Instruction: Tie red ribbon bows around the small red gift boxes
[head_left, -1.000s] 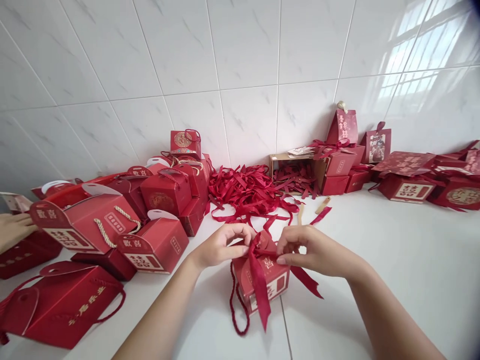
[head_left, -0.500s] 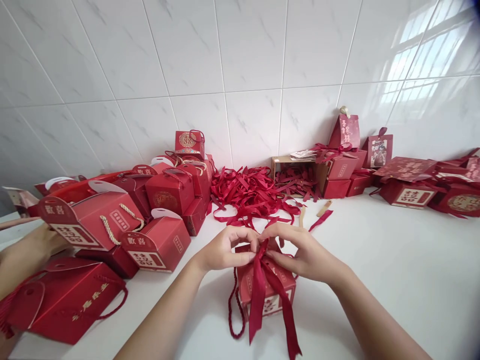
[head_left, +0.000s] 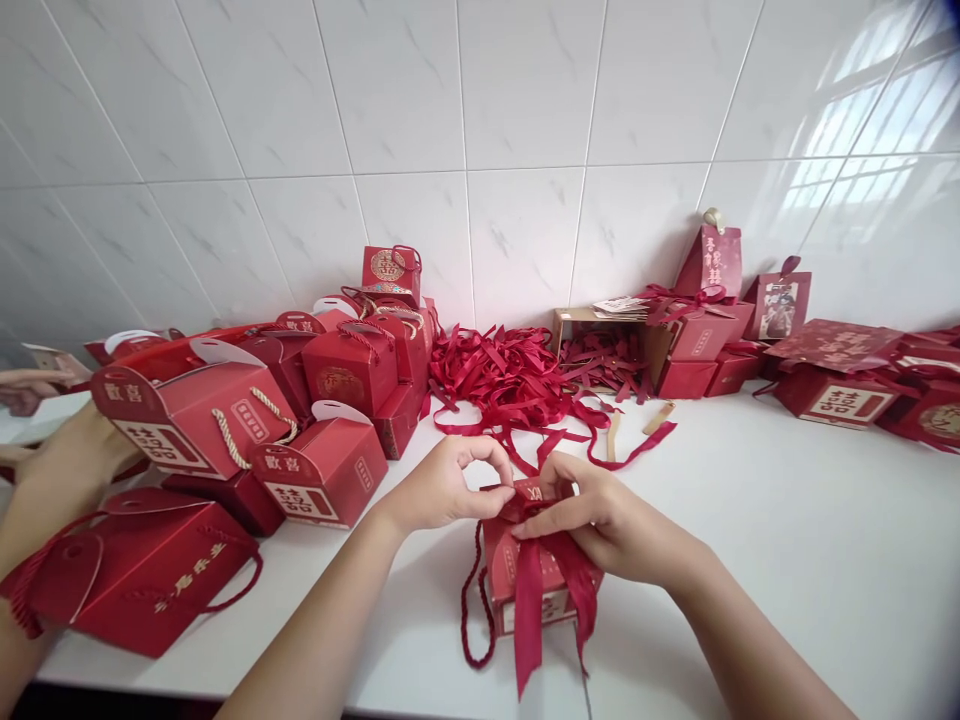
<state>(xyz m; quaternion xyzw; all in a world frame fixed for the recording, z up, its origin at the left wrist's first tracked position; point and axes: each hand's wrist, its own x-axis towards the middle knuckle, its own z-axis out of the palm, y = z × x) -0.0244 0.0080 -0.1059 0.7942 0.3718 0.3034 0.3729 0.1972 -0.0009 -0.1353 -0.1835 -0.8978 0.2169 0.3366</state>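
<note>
Pinching ribbon (head_left: 534, 590) atop small red box (head_left: 501, 575): left hand (head_left: 442, 490) and right hand (head_left: 600, 520), fingers closed on it.

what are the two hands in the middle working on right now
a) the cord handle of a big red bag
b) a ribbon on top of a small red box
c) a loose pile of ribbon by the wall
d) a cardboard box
b: the left hand and the right hand both pinch the red ribbon on top of the small red box, and the ribbon's tails hang down the box's front.
</note>
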